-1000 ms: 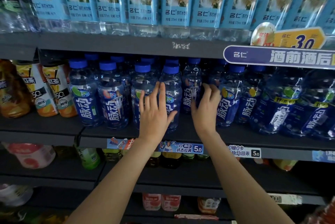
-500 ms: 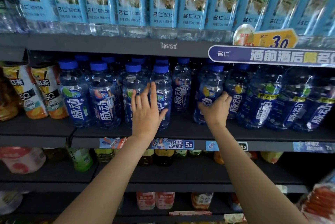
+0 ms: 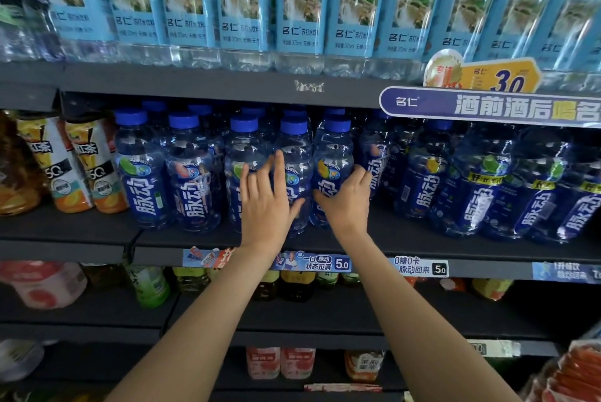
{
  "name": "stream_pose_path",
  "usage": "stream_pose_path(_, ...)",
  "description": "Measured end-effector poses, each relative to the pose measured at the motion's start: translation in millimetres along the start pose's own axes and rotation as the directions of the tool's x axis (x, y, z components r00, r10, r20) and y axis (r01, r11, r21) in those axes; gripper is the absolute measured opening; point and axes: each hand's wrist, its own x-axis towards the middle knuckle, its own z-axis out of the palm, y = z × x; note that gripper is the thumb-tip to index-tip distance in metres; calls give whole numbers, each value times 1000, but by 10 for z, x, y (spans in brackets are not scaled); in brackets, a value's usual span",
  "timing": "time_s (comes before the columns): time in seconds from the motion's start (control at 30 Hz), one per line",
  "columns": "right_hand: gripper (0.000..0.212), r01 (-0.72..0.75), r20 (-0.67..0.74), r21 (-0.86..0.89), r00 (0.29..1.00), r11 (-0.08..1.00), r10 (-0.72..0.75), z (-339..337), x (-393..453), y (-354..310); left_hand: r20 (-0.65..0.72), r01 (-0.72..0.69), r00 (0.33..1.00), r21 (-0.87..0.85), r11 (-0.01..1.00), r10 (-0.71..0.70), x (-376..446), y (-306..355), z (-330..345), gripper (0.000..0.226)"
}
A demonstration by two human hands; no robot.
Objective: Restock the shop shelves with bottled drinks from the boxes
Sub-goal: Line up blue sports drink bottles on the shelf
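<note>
1. While both arms reach up to the middle shelf [image 3: 406, 236], the left hand [image 3: 266, 203] lies with fingers straight and slightly spread, flat against the fronts of two blue-capped bottles, the lime bottle [image 3: 240, 154] and the one beside it [image 3: 294, 148].
2. The right hand [image 3: 346, 203] curls round the lower body of the mango bottle [image 3: 335, 154], thumb on its front label and fingers wrapped behind; that bottle stands upright near the shelf's front edge, touching its left neighbour.
3. Counted along the front row at the left of the middle shelf, five blue-capped bottles stand upright side by side, each holding clear liquid behind a dark blue label; more blue caps show in the rows behind, too crowded to count.
4. To the right, larger dark blue bottles [image 3: 481, 187] of the same brand lean slightly; at least four show, the farthest cut by the picture's edge.
5. At the left end of that shelf stand two orange tea bottles [image 3: 94, 174] with white and black labels.
6. On the top shelf [image 3: 195, 84], about ten clear water bottles [image 3: 299, 11] with pale blue labels stand in a tight row.
7. A yellow price tag [image 3: 500, 76] reading 3.0 sits above a blue banner [image 3: 487, 105] on the top shelf's edge.
8. Two price labels [image 3: 439, 269] reading 5.0 are fixed to the middle shelf's front.
9. Lower shelves hold green, amber and pink bottles, partly shadowed.
</note>
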Motion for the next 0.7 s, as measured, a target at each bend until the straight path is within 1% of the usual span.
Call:
stream_pose_path(0.13,89,3,-34,-44,999,999,-5,-10,-113,-3,-18,33,999,-27,999,-33,-29,43,6,87)
stream_pose_path(0.3,90,-8,-11,-59,1000,998,7,-41,-158,-8,-23,85,996,-55,995,-87,-20,101,-2,88)
stream_pose_path(0.37,90,-5,-11,-40,1000,999,5,-45,-183,-5,-19,120,992,-78,990,-122,-21,134,-16,88)
stream_pose_path(0.53,90,35,24,52,999,998,-37,-101,-195,38,12,134,991,-126,983,-133,-12,124,-44,90)
stream_pose_path(0.6,83,52,4,184,999,982,-53,-158,-201,72,-22,140,989,-169,976,-145,5,129,-83,84)
stream_pose_path(0.67,62,55,-76,326,997,944,-32,-247,-196,134,-79,84,991,-238,968,-105,14,178,-125,70)
stream_pose_path(0.7,52,49,-131,368,991,929,-1,-281,-171,187,-94,42,993,-266,963,-70,20,217,-138,65)
